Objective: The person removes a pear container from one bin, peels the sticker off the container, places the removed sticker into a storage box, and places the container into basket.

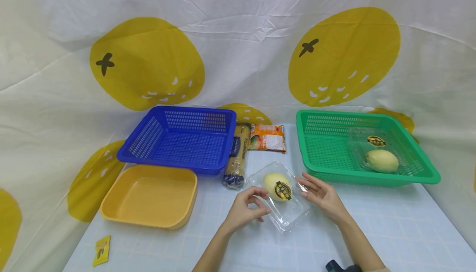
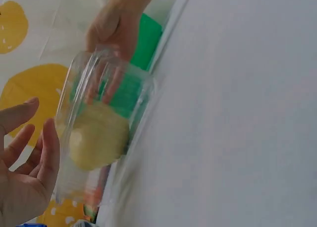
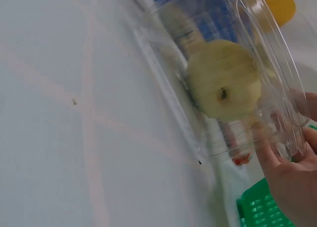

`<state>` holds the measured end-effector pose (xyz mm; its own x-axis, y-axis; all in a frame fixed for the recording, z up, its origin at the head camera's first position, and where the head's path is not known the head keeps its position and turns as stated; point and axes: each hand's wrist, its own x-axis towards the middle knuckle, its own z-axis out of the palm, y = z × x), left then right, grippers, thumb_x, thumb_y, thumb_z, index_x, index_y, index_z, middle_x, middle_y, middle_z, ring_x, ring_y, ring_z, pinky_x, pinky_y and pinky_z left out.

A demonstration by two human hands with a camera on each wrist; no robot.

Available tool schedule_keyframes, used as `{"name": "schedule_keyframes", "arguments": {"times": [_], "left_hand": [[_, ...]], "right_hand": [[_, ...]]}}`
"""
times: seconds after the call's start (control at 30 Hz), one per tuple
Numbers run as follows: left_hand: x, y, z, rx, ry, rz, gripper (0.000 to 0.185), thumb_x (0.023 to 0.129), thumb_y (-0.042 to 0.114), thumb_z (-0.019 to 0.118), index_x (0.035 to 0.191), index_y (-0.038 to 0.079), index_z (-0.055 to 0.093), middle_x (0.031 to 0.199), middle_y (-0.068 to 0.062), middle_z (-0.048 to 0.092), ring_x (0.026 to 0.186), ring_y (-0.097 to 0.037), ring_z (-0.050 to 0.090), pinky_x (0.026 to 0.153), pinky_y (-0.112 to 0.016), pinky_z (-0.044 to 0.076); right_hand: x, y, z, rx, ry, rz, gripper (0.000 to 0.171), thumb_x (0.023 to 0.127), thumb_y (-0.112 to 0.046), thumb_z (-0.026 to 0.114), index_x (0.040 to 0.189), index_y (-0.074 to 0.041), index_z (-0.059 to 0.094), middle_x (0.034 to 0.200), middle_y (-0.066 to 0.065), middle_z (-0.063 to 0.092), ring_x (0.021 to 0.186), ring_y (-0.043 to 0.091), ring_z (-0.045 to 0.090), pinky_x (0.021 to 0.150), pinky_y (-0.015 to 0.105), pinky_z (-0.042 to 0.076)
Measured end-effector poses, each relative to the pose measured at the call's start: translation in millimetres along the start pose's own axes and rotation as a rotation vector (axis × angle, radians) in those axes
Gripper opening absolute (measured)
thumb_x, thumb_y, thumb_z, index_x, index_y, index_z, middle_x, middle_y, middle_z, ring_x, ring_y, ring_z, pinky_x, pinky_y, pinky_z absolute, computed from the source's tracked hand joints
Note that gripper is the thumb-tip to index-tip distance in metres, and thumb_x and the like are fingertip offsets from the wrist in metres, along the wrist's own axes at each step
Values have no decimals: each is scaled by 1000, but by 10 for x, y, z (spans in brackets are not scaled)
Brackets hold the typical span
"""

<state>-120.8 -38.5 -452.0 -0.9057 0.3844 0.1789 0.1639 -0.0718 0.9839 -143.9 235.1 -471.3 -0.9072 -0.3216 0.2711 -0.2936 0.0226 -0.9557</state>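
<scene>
Nearest of all, a small yellow packet (image 1: 101, 250) was seen lying alone at the near left edge of the table (image 1: 390, 222). Just beyond, at the middle, both hands were found at a clear plastic box (image 1: 279, 197) holding a pale yellow fruit (image 1: 277, 185) with a dark sticker. The left hand (image 1: 244, 210) was held at the box's left side, fingers loosely curled toward the rim; whether it truly gripped could not be told, since in the left wrist view its fingers (image 2: 29, 152) were shown spread and just short of the plastic. The right hand (image 1: 322, 195) was laid against the box's right edge, fingers fairly straight, their tips touching the plastic in the right wrist view. The box was judged to be resting on the table, not yet lifted.

To the left, an empty yellow tray (image 1: 148, 195) was seen. Farther back, a blue basket (image 1: 178, 141) stood empty, with a pack of spaghetti (image 1: 236, 156) just beside its right wall and an orange packet (image 1: 267, 137) behind that. At the far right, a green basket (image 1: 334, 152) already held one similar boxed fruit (image 1: 381, 160). So one box was judged sorted, the second only now in hand, and the spaghetti and both packets left untouched.
</scene>
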Motion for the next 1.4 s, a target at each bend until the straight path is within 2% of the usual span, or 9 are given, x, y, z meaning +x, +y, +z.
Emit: {"name": "schedule_keyframes", "arguments": {"times": [0.17, 0.37, 0.47, 0.67, 0.9, 1.1, 1.17, 1.3, 1.4], "left_hand": [[66, 163, -114, 241, 232, 85, 34, 71, -10, 72, 103, -10, 60, 99, -27, 61, 74, -28, 57, 53, -25, 52], [232, -55, -201, 357, 366, 112, 40, 71, 0, 78, 108, -4, 64, 106, -20, 62, 91, -38, 54, 69, -38, 53], [309, -121, -241, 333, 364, 145, 42, 73, 6, 78, 112, -2, 64, 110, -18, 64, 95, -37, 55, 76, -48, 50], [438, -223, -301, 303, 293, 224, 44, 78, 17, 75, 115, -5, 61, 114, -18, 64, 102, -35, 60, 85, -43, 50], [492, -234, -297, 144, 216, 47, 42, 79, 0, 71, 115, -15, 56, 119, -31, 56, 109, -44, 56, 96, -43, 44], [390, 81, -267, 122, 197, 12, 36, 80, -5, 68, 111, -18, 56, 115, -37, 54, 107, -50, 54, 95, -51, 43], [356, 89, -269, 125, 194, 2, 36, 80, -5, 68, 111, -18, 56, 115, -36, 55, 107, -50, 54, 95, -51, 43], [282, 88, -275, 149, 194, -14, 36, 80, -4, 68, 111, -19, 55, 114, -35, 56, 105, -48, 56, 93, -49, 45], [242, 30, -299, 162, 202, -20, 37, 80, -4, 69, 112, -18, 56, 115, -34, 56, 103, -47, 57, 91, -47, 47]], "right_hand": [[-25, -9, 29, -16, 37, 3, 59, 84, 9, 61, 135, 17, 32, 134, 12, 53, 116, 2, 53, 94, 16, 41], [-74, -49, 31, -59, 64, -5, 58, 84, 9, 62, 132, 21, 33, 130, 18, 53, 113, 0, 54, 92, 14, 42], [-105, -53, 29, -64, 64, -8, 58, 83, 10, 62, 132, 21, 33, 128, 25, 52, 113, 0, 54, 94, 15, 41], [-194, -60, 16, -100, 94, 35, 58, 82, 7, 64, 133, 16, 37, 128, 2, 56, 113, -2, 53, 94, 14, 40], [-311, -83, -45, -21, -3, 114, 70, 78, 8, 67, 136, 20, 28, 135, 18, 47, 113, -2, 52, 92, 16, 43], [-354, -63, -77, 33, -65, 162, 76, 78, 7, 68, 138, 19, 23, 139, 13, 44, 117, -4, 47, 93, 17, 42], [-358, -55, -82, 20, -61, 171, 75, 79, 6, 68, 138, 18, 23, 140, 14, 43, 117, -5, 47, 93, 16, 41], [-350, -48, -94, -52, -27, 196, 69, 82, 3, 67, 138, 16, 28, 135, 42, 33, 112, -5, 51, 88, 17, 46], [-342, -29, -108, -83, 12, 177, 64, 84, 3, 64, 136, 18, 30, 126, 34, 48, 106, -1, 57, 84, 19, 49]]}}
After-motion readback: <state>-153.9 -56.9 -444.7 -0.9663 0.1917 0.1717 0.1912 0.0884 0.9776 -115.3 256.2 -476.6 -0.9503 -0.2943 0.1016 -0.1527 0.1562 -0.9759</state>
